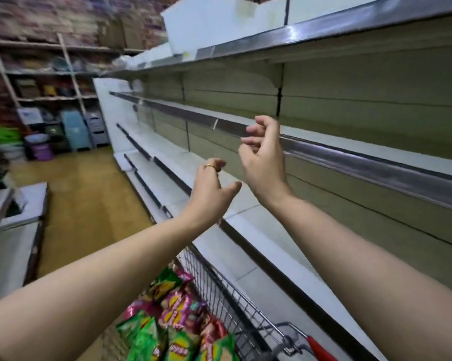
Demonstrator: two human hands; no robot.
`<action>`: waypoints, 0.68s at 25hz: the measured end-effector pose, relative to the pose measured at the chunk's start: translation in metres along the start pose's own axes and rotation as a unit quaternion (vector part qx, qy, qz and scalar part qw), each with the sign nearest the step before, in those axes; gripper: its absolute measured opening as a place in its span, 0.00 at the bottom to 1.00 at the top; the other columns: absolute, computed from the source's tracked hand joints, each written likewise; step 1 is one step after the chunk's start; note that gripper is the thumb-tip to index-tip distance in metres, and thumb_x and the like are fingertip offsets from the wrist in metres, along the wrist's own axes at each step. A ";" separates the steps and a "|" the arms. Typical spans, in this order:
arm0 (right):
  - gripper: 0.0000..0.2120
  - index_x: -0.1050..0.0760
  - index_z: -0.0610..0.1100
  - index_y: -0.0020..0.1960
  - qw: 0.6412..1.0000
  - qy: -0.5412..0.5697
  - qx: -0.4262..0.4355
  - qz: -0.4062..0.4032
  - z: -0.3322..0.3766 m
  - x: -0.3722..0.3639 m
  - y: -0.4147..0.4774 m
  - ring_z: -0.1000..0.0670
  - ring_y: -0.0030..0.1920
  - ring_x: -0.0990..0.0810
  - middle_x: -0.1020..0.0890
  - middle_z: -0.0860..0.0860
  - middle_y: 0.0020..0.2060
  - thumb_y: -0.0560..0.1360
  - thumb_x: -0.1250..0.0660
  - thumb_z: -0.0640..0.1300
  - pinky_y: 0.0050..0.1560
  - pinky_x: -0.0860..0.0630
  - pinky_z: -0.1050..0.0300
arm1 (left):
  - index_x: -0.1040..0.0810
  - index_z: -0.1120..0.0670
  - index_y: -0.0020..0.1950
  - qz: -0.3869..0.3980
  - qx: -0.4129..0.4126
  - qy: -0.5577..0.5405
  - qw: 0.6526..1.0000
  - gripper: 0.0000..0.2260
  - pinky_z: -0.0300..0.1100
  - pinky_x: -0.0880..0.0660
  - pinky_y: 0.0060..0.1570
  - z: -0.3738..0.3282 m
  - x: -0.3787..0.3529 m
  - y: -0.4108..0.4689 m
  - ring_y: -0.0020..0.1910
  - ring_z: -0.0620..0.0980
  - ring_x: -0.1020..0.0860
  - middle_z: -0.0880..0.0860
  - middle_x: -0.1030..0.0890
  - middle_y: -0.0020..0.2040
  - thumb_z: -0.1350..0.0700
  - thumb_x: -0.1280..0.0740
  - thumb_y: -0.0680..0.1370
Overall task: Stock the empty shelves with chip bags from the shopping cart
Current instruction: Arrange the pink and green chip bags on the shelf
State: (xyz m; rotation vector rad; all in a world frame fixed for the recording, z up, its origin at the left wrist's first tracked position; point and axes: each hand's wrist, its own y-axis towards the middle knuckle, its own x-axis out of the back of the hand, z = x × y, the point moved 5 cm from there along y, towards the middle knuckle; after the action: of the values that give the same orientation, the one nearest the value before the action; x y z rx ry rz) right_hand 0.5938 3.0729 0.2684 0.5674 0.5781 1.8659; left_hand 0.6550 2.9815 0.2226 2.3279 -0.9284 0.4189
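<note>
Chip bags [178, 315] in cart [221, 291], well below left hand [209, 195], right hand [262, 158]

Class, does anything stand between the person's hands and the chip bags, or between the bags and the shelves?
Nothing covers the chip bags; they lie open in the shopping cart below the left hand and right hand. Only the cart's wire wall stands between them and the shelves, so lift over it.

The person is wearing a thin gold ring [209, 166] on one finger of the left hand [209, 196]. The left forearm [102, 277], the right forearm [363, 269] and the right hand [265, 165] are showing bare.
</note>
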 end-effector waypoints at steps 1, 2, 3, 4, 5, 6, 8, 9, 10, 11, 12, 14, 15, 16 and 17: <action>0.19 0.37 0.41 0.64 1.000 0.007 -0.007 0.023 -0.007 -0.028 0.000 0.51 0.50 0.26 0.30 0.48 0.52 0.74 0.41 0.32 0.48 0.29 0.68 | 0.34 0.56 0.68 -0.007 0.022 0.005 1.000 0.24 0.43 0.31 0.62 0.023 0.014 0.002 0.62 0.49 0.29 0.53 0.30 0.65 0.56 0.31 0.75; 0.19 0.37 0.40 0.64 0.999 0.011 -0.014 0.041 -0.015 -0.052 -0.002 0.51 0.49 0.25 0.30 0.48 0.52 0.74 0.41 0.32 0.47 0.30 0.68 | 0.34 0.55 0.68 -0.011 0.044 0.011 0.999 0.23 0.43 0.31 0.61 0.044 0.027 0.004 0.60 0.48 0.29 0.52 0.30 0.64 0.56 0.31 0.75; 0.19 0.37 0.41 0.64 0.998 0.013 -0.023 0.057 -0.024 -0.074 -0.004 0.51 0.48 0.25 0.30 0.48 0.52 0.74 0.41 0.32 0.47 0.29 0.67 | 0.33 0.55 0.68 -0.017 0.066 0.016 0.998 0.22 0.42 0.30 0.60 0.065 0.038 0.005 0.58 0.48 0.28 0.52 0.29 0.63 0.56 0.31 0.75; 0.19 0.37 0.41 0.64 0.996 0.017 -0.034 0.078 -0.034 -0.100 -0.008 0.51 0.47 0.26 0.30 0.49 0.52 0.74 0.41 0.32 0.48 0.29 0.65 | 0.32 0.55 0.67 -0.023 0.089 0.022 0.995 0.22 0.42 0.30 0.59 0.088 0.049 0.006 0.57 0.48 0.28 0.52 0.29 0.62 0.56 0.31 0.75; 0.19 0.37 0.42 0.64 0.994 0.021 -0.046 0.101 -0.045 -0.124 -0.013 0.51 0.46 0.26 0.30 0.49 0.52 0.74 0.41 0.32 0.48 0.28 0.62 | 0.32 0.55 0.66 -0.026 0.115 0.024 0.993 0.21 0.42 0.30 0.58 0.111 0.059 0.006 0.56 0.48 0.28 0.53 0.29 0.62 0.56 0.31 0.75; 0.19 0.37 0.42 0.64 0.990 0.023 -0.058 0.126 -0.056 -0.146 -0.019 0.51 0.47 0.26 0.30 0.49 0.52 0.74 0.41 0.33 0.49 0.27 0.59 | 0.32 0.56 0.66 -0.026 0.143 0.024 0.989 0.20 0.41 0.30 0.55 0.135 0.067 0.004 0.55 0.47 0.28 0.53 0.29 0.61 0.56 0.31 0.75; 0.19 0.37 0.42 0.64 0.982 0.022 -0.083 0.167 -0.079 -0.183 -0.031 0.50 0.47 0.26 0.29 0.49 0.53 0.75 0.41 0.33 0.50 0.28 0.59 | 0.31 0.56 0.65 -0.027 0.198 0.026 0.979 0.20 0.41 0.29 0.54 0.177 0.076 0.000 0.54 0.47 0.28 0.54 0.28 0.61 0.56 0.31 0.75; 0.19 0.37 0.42 0.64 0.978 0.023 -0.096 0.184 -0.092 -0.199 -0.037 0.51 0.47 0.27 0.29 0.48 0.53 0.75 0.41 0.33 0.50 0.29 0.59 | 0.31 0.56 0.64 -0.028 0.221 0.027 0.974 0.19 0.43 0.28 0.55 0.197 0.078 -0.003 0.54 0.48 0.28 0.54 0.28 0.61 0.56 0.31 0.75; 0.19 0.37 0.42 0.64 0.974 0.022 -0.106 0.199 -0.104 -0.213 -0.043 0.51 0.48 0.27 0.29 0.48 0.54 0.75 0.41 0.33 0.51 0.28 0.59 | 0.30 0.55 0.64 -0.029 0.239 0.028 0.970 0.19 0.44 0.28 0.56 0.214 0.079 -0.005 0.55 0.49 0.27 0.55 0.28 0.60 0.56 0.30 0.75; 0.19 0.37 0.42 0.64 0.970 0.020 -0.114 0.215 -0.117 -0.225 -0.049 0.51 0.48 0.27 0.29 0.48 0.54 0.75 0.41 0.33 0.52 0.28 0.57 | 0.30 0.55 0.63 -0.029 0.255 0.031 0.966 0.18 0.45 0.27 0.57 0.229 0.078 -0.007 0.55 0.49 0.27 0.55 0.27 0.60 0.56 0.31 0.75; 0.19 0.37 0.42 0.65 0.964 0.015 -0.127 0.232 -0.133 -0.239 -0.055 0.50 0.49 0.26 0.29 0.48 0.55 0.75 0.41 0.33 0.52 0.27 0.54 | 0.30 0.55 0.62 -0.029 0.273 0.034 0.961 0.18 0.45 0.27 0.57 0.247 0.077 -0.009 0.56 0.50 0.26 0.55 0.27 0.59 0.56 0.31 0.75; 0.20 0.37 0.42 0.65 0.951 0.004 -0.154 0.266 -0.172 -0.266 -0.068 0.48 0.50 0.25 0.29 0.47 0.55 0.75 0.41 0.32 0.52 0.26 0.52 | 0.29 0.56 0.61 -0.032 0.309 0.035 0.950 0.17 0.45 0.27 0.57 0.283 0.071 -0.011 0.56 0.51 0.25 0.55 0.26 0.59 0.56 0.31 0.75; 0.20 0.37 0.41 0.65 0.944 -0.001 -0.170 0.283 -0.195 -0.279 -0.075 0.47 0.51 0.25 0.29 0.46 0.56 0.75 0.41 0.32 0.52 0.26 0.52 | 0.29 0.56 0.61 -0.036 0.328 0.031 0.943 0.17 0.45 0.27 0.57 0.300 0.066 -0.012 0.56 0.51 0.25 0.55 0.26 0.59 0.56 0.30 0.75; 0.20 0.37 0.42 0.65 0.935 -0.008 -0.189 0.299 -0.221 -0.292 -0.083 0.47 0.51 0.25 0.29 0.47 0.56 0.75 0.41 0.33 0.52 0.25 0.51 | 0.29 0.56 0.61 -0.043 0.346 0.026 0.937 0.17 0.44 0.26 0.56 0.319 0.060 -0.013 0.55 0.50 0.24 0.56 0.25 0.59 0.57 0.30 0.74; 0.20 0.37 0.42 0.65 0.927 -0.014 -0.207 0.312 -0.247 -0.304 -0.091 0.47 0.51 0.25 0.28 0.47 0.56 0.75 0.41 0.33 0.52 0.25 0.50 | 0.29 0.57 0.61 -0.050 0.365 0.019 0.930 0.17 0.41 0.25 0.52 0.337 0.053 -0.015 0.51 0.46 0.23 0.56 0.24 0.58 0.57 0.30 0.75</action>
State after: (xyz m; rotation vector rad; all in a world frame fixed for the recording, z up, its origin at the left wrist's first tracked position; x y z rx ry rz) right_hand 0.6056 2.7875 -0.0144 0.5261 -0.0498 2.4845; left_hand 0.7262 2.7516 -0.0191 2.9970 -0.6958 0.8820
